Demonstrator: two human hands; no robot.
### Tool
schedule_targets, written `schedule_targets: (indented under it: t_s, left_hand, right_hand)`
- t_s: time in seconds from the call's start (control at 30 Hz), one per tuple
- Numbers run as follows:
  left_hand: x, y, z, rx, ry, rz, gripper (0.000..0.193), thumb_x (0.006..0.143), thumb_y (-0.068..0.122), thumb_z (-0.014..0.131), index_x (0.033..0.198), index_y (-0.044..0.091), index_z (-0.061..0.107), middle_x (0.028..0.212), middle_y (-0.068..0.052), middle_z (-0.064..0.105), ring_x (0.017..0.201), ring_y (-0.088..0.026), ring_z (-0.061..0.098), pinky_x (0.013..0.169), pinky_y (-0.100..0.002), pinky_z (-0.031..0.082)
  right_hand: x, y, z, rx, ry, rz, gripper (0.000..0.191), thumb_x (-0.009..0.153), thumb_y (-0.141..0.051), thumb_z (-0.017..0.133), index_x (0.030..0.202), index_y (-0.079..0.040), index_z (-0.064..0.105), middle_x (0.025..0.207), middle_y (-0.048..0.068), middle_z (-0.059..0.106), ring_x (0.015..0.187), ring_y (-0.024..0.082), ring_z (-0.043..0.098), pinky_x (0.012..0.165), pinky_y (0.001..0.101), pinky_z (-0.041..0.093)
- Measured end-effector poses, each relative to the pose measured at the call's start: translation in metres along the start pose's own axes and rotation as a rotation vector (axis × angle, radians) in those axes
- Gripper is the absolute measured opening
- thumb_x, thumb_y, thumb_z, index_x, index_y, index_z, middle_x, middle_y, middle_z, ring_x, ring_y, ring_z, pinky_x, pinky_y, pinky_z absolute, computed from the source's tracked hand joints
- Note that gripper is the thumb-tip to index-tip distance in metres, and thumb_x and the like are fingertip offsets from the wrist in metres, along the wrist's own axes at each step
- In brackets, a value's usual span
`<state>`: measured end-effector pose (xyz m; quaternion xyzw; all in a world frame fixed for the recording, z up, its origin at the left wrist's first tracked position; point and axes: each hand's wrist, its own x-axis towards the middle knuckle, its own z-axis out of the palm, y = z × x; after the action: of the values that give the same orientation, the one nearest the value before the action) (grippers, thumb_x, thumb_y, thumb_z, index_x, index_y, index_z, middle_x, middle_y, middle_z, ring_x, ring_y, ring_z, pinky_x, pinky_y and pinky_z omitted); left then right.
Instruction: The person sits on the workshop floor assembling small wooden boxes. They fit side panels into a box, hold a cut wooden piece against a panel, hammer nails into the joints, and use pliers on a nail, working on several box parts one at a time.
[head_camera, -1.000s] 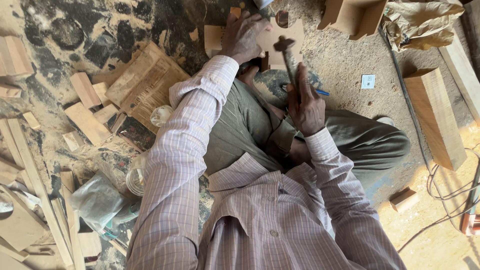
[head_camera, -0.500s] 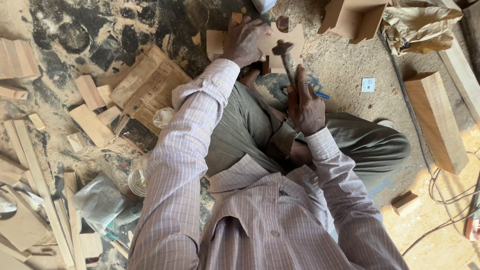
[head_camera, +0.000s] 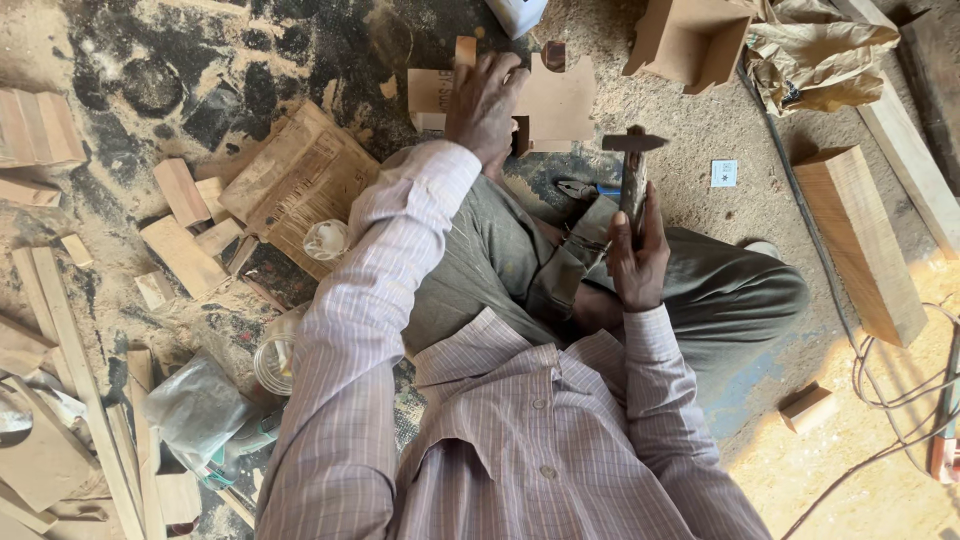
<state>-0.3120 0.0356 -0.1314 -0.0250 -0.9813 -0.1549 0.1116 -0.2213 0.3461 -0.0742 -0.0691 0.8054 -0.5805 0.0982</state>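
Our right hand (head_camera: 638, 262), fist tight on the hammer (head_camera: 632, 172), has drawn back (head raised); left hand (head_camera: 487, 100) presses the board (head_camera: 560, 100).

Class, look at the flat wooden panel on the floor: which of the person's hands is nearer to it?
Left. The left hand rests on the panel; the right hand holds a hammer raised beside it.

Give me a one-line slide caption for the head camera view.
Right hand raises a hammer while left hand steadies a flat wooden piece on the sawdust-covered floor.
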Motion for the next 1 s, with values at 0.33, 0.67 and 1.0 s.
schedule_targets:
  t_s: [0.33,0.67,1.0]
  left_hand:
    - [-0.045,0.104,0.046,-0.867,0.41,-0.776,0.065,0.093,0.005,0.067,0.148,-0.006,0.033,0.131,-0.022,0.068,0.113,-0.032,0.07,0.097,-0.038,0.058]
    - [-0.036,0.11,0.039,-0.646,0.631,-0.786,0.037,0.084,0.005,0.074,0.117,0.004,0.056,0.083,-0.014,0.075,0.081,-0.033,0.073,0.079,-0.047,0.055]
    - [-0.056,0.091,-0.013,-0.649,0.51,-0.53,0.013,0.098,0.017,0.068,0.11,0.015,0.062,0.085,-0.007,0.075,0.068,-0.021,0.072,0.059,-0.036,0.059]
  right_hand:
    - [-0.02,0.017,-0.009,0.128,0.109,0.176,0.059,0.109,-0.023,0.058,0.163,-0.01,0.037,0.075,0.001,0.062,0.048,0.003,0.048,0.039,0.0221,0.036]
    - [-0.018,0.032,-0.014,0.094,0.044,0.094,0.054,0.112,-0.029,0.061,0.159,-0.007,0.045,0.08,0.002,0.063,0.054,0.005,0.051,0.044,0.0232,0.039]
    - [-0.017,0.046,-0.023,0.125,0.038,0.076,0.053,0.111,-0.028,0.062,0.157,-0.007,0.045,0.079,0.001,0.064,0.053,0.006,0.052,0.043,0.0233,0.039]
